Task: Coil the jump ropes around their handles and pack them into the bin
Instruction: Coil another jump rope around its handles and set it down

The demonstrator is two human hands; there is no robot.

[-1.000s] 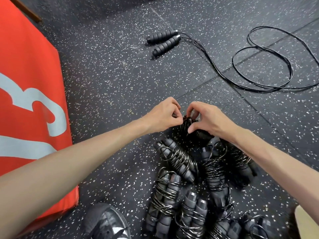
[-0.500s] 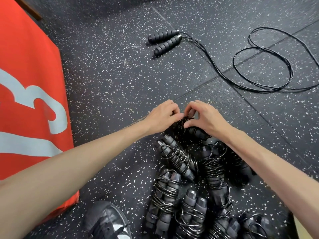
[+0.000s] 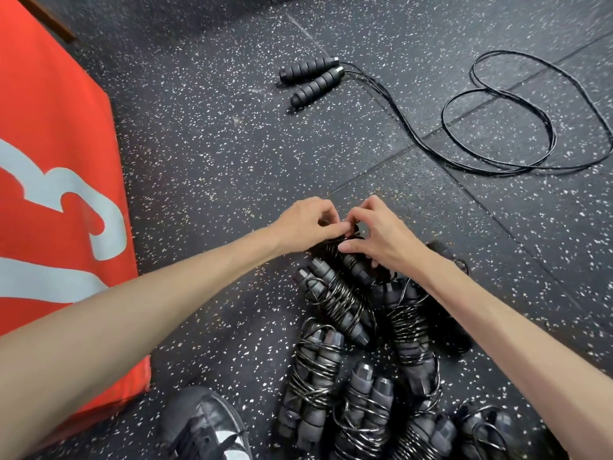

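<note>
A coiled jump rope [image 3: 351, 260] with black handles lies at the far end of a pile on the floor. My left hand [image 3: 306, 225] pinches its cord at the top, and my right hand [image 3: 378, 232] grips the coil and handles from the right. Several other coiled jump ropes [image 3: 335, 303] lie in the pile nearer to me. An uncoiled jump rope's two ribbed handles [image 3: 311, 78] lie side by side farther off, its loose black cord [image 3: 497, 127] looping to the right. No bin shows in view.
A large red padded block [image 3: 56, 194] with white markings stands at the left. A dark shoe [image 3: 205, 426] sits at the bottom edge. The floor [image 3: 205, 154] is black speckled rubber tile.
Both hands stayed on the same coiled rope; the fingers shifted slightly closer together over its top end. The loose rope has not moved.
</note>
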